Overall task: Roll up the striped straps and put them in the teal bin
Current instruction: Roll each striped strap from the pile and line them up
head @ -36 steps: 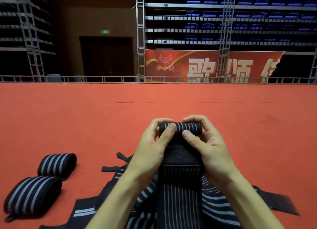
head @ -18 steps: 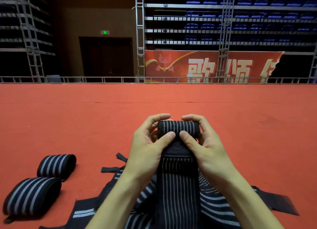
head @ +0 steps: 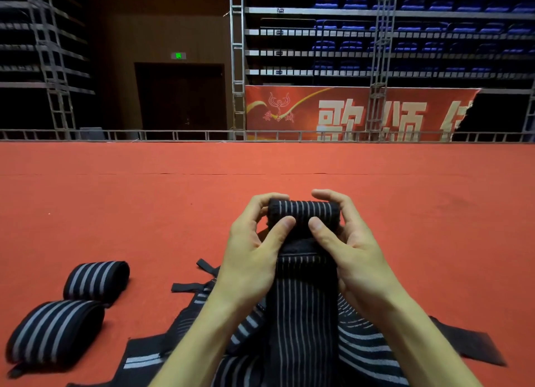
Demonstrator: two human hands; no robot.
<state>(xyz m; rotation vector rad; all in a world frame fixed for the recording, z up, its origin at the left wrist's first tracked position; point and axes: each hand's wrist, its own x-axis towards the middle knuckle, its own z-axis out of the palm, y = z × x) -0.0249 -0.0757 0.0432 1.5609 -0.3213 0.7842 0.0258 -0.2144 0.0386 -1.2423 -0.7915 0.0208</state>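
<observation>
A black strap with thin grey stripes (head: 304, 299) runs up from the bottom of the view, its top end wound into a small roll (head: 304, 212). My left hand (head: 254, 253) grips the roll's left end, thumb pressed on its front. My right hand (head: 350, 250) grips the right end the same way. Under my forearms lies a loose heap of more striped straps (head: 364, 346). Two finished rolls sit on the red floor at the left, one farther back (head: 97, 279) and one nearer (head: 55, 328). No teal bin is in view.
Red carpet (head: 144, 207) stretches ahead to a low metal rail (head: 173, 134). Beyond it stand scaffold towers, a red banner (head: 347, 111) and tiers of blue seats. Loose black strap ends (head: 191, 286) stick out left of the heap.
The roll at the strap's top has grown a little thicker as both hands turned it. My thumbs have shifted closer together on its front. The two finished rolls have not moved.
</observation>
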